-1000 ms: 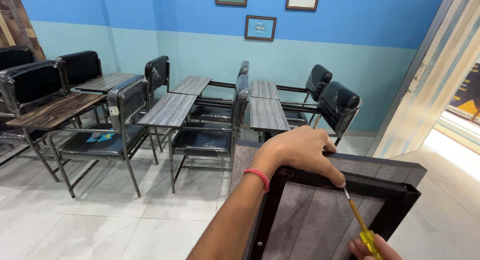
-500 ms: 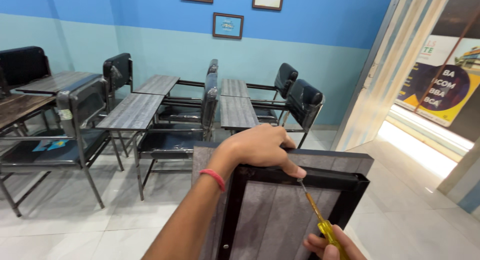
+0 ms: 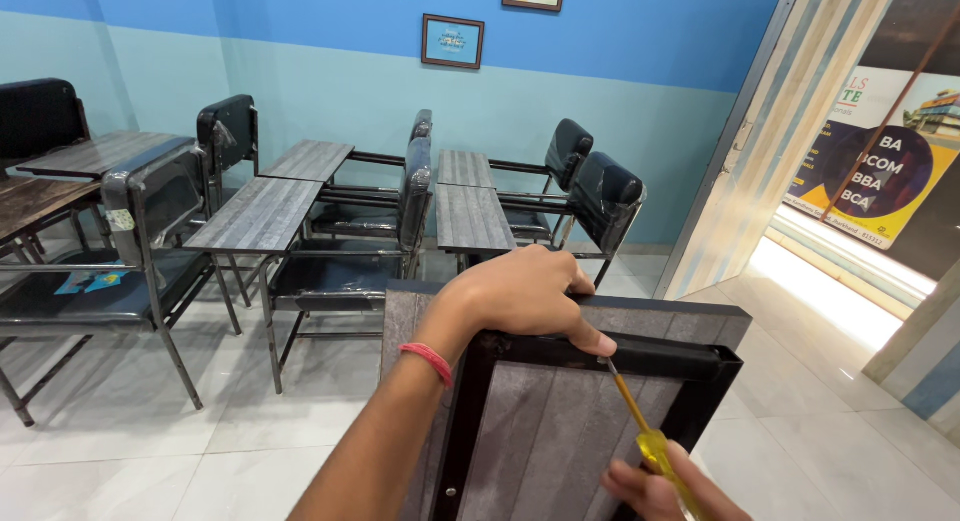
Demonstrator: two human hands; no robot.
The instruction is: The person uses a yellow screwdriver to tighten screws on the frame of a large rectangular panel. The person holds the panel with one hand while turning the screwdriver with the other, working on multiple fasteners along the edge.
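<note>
My left hand point(image 3: 525, 296), with a red band on the wrist, grips the top edge of a grey wood-grain board point(image 3: 560, 421) framed in black metal, which stands tilted in front of me. My right hand point(image 3: 655, 486) at the bottom edge holds a screwdriver point(image 3: 640, 426) with a yellow handle. Its shaft points up to the black frame bar just under my left fingers. Whether the tip sits in a screw is hidden.
Several black chairs with grey writing tablets point(image 3: 260, 213) stand in rows ahead and to the left. A blue wall with framed pictures point(image 3: 452, 41) is behind them. An open doorway point(image 3: 800, 181) lies to the right, over white floor tiles.
The view has swung to the right, showing more of the doorway. Both hands keep their hold on the board and the screwdriver.
</note>
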